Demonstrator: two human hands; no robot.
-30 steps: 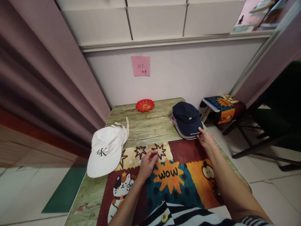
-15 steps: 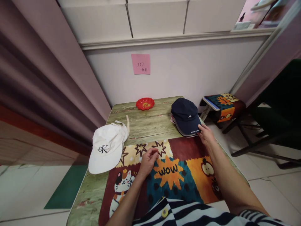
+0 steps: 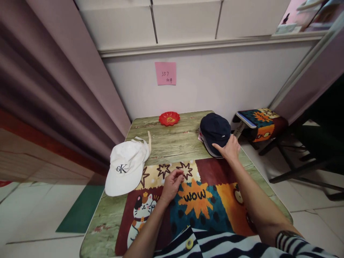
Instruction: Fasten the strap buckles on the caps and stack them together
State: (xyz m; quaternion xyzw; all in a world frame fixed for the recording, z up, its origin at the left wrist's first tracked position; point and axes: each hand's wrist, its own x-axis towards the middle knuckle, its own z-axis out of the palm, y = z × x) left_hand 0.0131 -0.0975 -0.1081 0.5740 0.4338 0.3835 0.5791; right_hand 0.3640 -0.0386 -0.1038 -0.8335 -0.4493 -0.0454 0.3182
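At the right of the table, my right hand (image 3: 229, 147) is on a navy baseball cap (image 3: 215, 129). The thumb lies across the front of the cap's brim and the fingers reach round its right side. Over the patterned mat (image 3: 212, 168) rests my left hand (image 3: 172, 185), fingers curled loosely together with nothing visible in them. A white baseball cap (image 3: 125, 168) with black "CK" letters sits at the left, its brim towards me and its straps trailing behind.
A red scalloped dish (image 3: 169, 118) stands at the back of the wood-patterned table (image 3: 182, 136). A pink note (image 3: 165, 73) is stuck to the wall behind. To the right are a small covered stand (image 3: 259, 123) and a dark chair (image 3: 309, 143). A purple curtain (image 3: 88, 61) hangs left.
My right hand has shifted from the right tip of the navy cap's brim to a fuller grip over its front. The left hand stays curled above the mat. The view has turned slightly left.
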